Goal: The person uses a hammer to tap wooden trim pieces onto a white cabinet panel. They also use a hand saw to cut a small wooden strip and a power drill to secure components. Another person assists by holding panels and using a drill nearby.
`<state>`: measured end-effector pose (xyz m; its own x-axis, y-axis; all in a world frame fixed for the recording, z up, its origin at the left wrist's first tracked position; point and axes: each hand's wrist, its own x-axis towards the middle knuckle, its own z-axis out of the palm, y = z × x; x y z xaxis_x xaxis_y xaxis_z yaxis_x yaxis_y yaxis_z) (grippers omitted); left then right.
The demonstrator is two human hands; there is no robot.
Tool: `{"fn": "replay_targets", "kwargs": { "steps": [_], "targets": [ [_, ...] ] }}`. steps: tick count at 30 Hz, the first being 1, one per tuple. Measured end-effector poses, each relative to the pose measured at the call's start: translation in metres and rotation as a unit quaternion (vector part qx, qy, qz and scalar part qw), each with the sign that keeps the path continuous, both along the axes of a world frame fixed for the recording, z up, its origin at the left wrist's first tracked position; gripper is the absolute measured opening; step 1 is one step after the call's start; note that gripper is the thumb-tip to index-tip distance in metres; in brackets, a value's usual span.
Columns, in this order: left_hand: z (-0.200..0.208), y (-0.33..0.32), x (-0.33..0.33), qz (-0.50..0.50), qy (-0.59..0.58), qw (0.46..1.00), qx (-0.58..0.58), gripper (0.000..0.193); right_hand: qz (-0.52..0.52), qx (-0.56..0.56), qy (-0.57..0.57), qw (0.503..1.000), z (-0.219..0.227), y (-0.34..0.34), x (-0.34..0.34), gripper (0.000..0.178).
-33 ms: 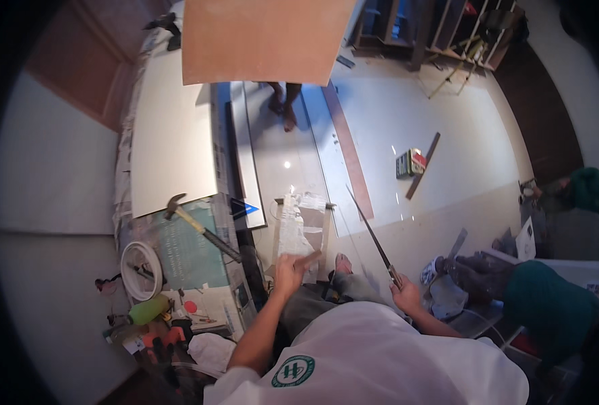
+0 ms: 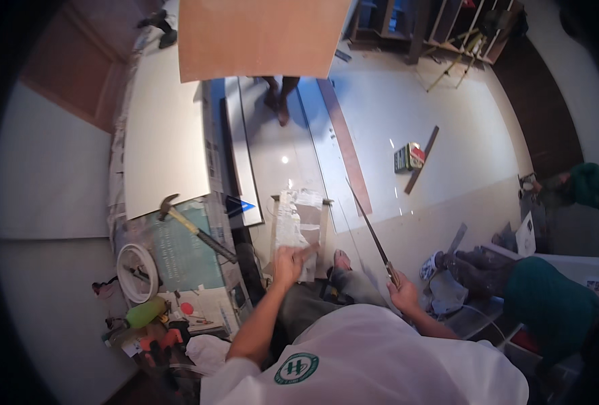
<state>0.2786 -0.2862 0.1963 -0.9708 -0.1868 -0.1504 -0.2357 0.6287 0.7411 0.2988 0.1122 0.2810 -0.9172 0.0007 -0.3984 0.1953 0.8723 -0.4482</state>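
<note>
My left hand (image 2: 287, 266) is closed around a short brown strip of wood (image 2: 307, 250), held over the near end of a low bench (image 2: 291, 228) covered with torn paper and tape. To the right, my right hand (image 2: 403, 295) grips the handle of a handsaw (image 2: 372, 235). Seen almost edge-on, its long thin blade points forward and slightly left, away from me. Between the saw and the wood strip there is a gap. One of my feet (image 2: 341, 259) shows on the floor between my hands.
On the left worktable lie a white panel (image 2: 166, 128), a hammer (image 2: 195, 228) and a white coil (image 2: 137, 272). A blue set square (image 2: 239, 204) is beside it. Ahead, a person stands behind a brown board (image 2: 262, 40). At right, a person in green (image 2: 549, 293) bends low. A tin (image 2: 407, 158) stands on the floor.
The whole view has shifted slightly, so the surroundings sit a little further left and up. Both hands keep their hold on the wood strip and the handsaw.
</note>
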Motion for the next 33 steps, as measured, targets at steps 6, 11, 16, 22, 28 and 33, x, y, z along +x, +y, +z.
{"fn": "replay_targets", "kwargs": {
  "steps": [6,11,16,22,28,33],
  "targets": [
    [-0.108,0.013,-0.138,-0.075,-0.005,0.99,-0.118,0.023,-0.133,-0.197,-0.092,0.967,-0.017,-0.054,-0.03,0.057],
    [-0.144,0.011,-0.225,0.017,0.007,0.991,-0.134,0.029,-0.119,-0.259,-0.042,0.958,-0.055,-0.092,-0.054,0.053],
    [-0.184,0.003,-0.241,0.003,-0.029,0.991,-0.132,0.031,-0.086,-0.218,-0.085,0.968,-0.069,-0.12,-0.104,0.048],
    [-0.212,0.007,-0.216,0.08,0.05,0.995,-0.031,0.024,-0.074,-0.21,-0.124,0.967,-0.103,-0.131,-0.124,0.046],
    [-0.212,0.021,-0.232,0.17,0.014,0.982,-0.082,0.02,0.044,-0.206,0.077,0.975,-0.166,-0.123,-0.112,0.045],
    [-0.214,0.02,-0.235,0.186,0.002,0.981,-0.063,0.02,0.022,-0.205,-0.01,0.978,-0.159,-0.124,-0.108,0.045]
  ]
}}
